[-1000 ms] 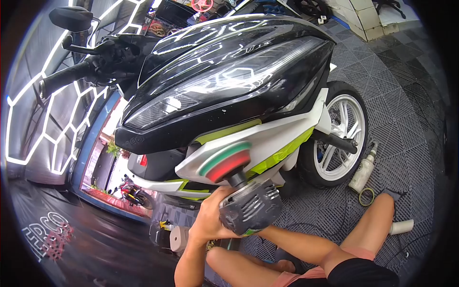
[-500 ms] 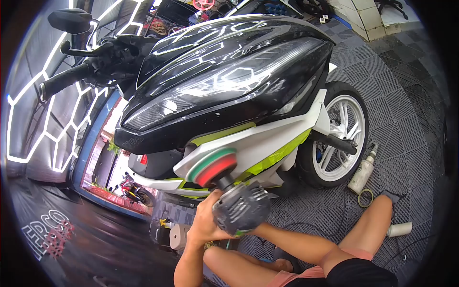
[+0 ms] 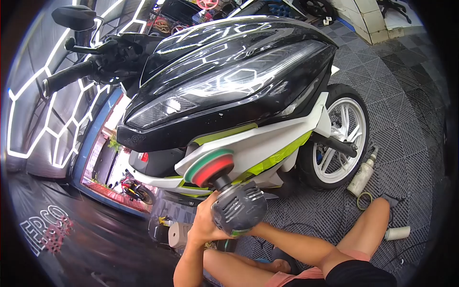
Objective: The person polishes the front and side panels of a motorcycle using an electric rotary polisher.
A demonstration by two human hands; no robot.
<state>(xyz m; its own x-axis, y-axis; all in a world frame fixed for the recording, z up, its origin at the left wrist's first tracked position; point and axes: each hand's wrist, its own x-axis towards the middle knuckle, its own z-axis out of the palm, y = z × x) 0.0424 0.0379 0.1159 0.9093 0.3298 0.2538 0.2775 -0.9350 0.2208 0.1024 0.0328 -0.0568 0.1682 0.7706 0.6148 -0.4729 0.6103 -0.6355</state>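
A black polisher (image 3: 240,206) is held in front of me, its round green-and-red pad (image 3: 210,168) up against the white lower panel (image 3: 248,143) of a motor scooter. The pad's colours are smeared into rings; its exact contact with the panel is hidden. My left hand (image 3: 205,221) is closed around the polisher's near left side, close to the pad. From the right, my forearm reaches to the tool's body, where my right hand (image 3: 253,231) grips it, with most of the fingers hidden behind the housing. Lime-green strips (image 3: 279,154) run along the white panel.
The scooter's black front (image 3: 224,103) and white-rimmed front wheel (image 3: 345,138) stand ahead. On the tiled floor at right lie a spray bottle (image 3: 362,177), a tape roll (image 3: 364,201), a whitish cylinder (image 3: 398,233) and dark cables. A beige block (image 3: 179,236) sits left of my legs.
The view has shifted slightly. The polisher and both hands stay at the same white panel, with the pad nearly in the same place, slightly left.
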